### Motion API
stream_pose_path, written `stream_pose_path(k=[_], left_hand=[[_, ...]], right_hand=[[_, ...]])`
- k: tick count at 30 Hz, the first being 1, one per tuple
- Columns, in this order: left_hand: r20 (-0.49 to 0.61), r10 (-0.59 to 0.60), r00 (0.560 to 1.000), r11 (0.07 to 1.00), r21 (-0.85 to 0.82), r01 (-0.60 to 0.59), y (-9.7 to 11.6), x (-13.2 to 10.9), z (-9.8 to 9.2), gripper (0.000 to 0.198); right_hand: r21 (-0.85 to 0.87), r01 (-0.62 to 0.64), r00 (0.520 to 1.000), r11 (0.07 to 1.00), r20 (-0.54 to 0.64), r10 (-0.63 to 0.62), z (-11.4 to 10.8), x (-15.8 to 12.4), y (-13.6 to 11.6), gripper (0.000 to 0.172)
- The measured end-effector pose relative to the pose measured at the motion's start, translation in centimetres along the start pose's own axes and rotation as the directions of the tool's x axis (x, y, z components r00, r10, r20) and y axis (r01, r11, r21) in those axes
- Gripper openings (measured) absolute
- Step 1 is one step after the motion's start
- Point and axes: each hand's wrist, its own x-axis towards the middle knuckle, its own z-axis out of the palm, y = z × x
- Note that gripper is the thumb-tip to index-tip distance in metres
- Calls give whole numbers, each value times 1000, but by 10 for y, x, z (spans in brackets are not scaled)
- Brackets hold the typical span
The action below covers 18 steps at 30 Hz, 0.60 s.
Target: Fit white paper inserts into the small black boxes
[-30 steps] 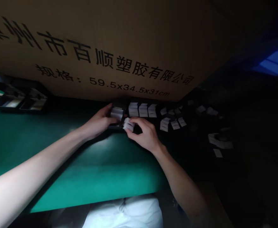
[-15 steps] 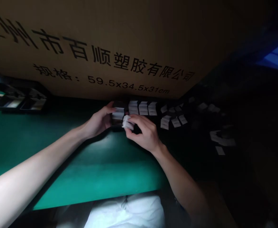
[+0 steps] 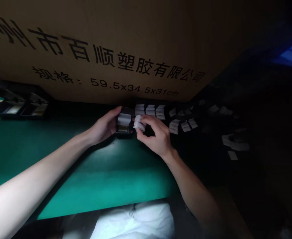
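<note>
My left hand [image 3: 105,127] grips a small black box [image 3: 124,128] by its left side, thumb on the upper edge. The box stands open, showing a white inner panel [image 3: 124,118] above a dark, shiny compartment. Just right of it, my right hand [image 3: 155,133] pinches a small folded white piece [image 3: 139,122] between thumb and fingers, apart from the compartment. Whether it is paper or card I cannot tell. Behind my right hand, several folded white pieces [image 3: 150,110] stand in a row on a dark surface.
A large printed cardboard carton [image 3: 126,39] rises behind the green table [image 3: 106,179]. Open black boxes [image 3: 23,106] sit at the far left. More white pieces [image 3: 185,125] lie scattered in the dark at the right. The table's front edge is close to my lap.
My right hand has moved a little right and up with the folded white piece, away from the black box. The box's compartment shows more fully. My left hand keeps its hold.
</note>
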Motion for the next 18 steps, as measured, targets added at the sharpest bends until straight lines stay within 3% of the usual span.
stream_pose_path(k=[2, 3, 5, 7, 9, 11, 12, 14, 16, 18], left_hand=[[6, -11, 1000, 1000, 6, 11, 0, 0, 0, 57], [13, -18, 1000, 1000, 10, 18, 1, -1, 0, 57], [25, -35, 999, 999, 21, 34, 2, -1, 1, 58], [20, -50, 999, 998, 36, 49, 3, -1, 1, 58], [2, -61, 998, 997, 47, 61, 4, -1, 2, 58], [-5, -62, 998, 996, 57, 63, 5, -1, 3, 60], [-4, -62, 998, 996, 60, 63, 5, -1, 3, 60], [-6, -67, 998, 996, 64, 67, 4, -1, 3, 61], [-24, -67, 997, 996, 58, 68, 2, 0, 4, 59], [-31, -42, 999, 998, 50, 44, 1, 0, 3, 57]], right_hand=[[232, -245, 969, 942, 15, 248, 1, 1, -3, 18], [381, -383, 920, 842, 71, 386, 1, 3, -4, 22], [619, -581, 783, 528, 251, 569, 1, 6, -4, 31], [714, -644, 693, 276, 391, 606, 0, 11, -3, 38], [729, -658, 662, 188, 440, 608, -2, 15, -1, 42], [716, -662, 669, 222, 430, 606, -3, 15, 0, 44], [695, -657, 689, 291, 397, 607, -3, 14, 0, 43], [585, -589, 781, 557, 235, 579, -2, 9, -2, 36], [339, -375, 920, 863, 21, 392, 1, 3, -6, 26], [58, -72, 992, 996, -98, 77, 4, -1, -10, 20]])
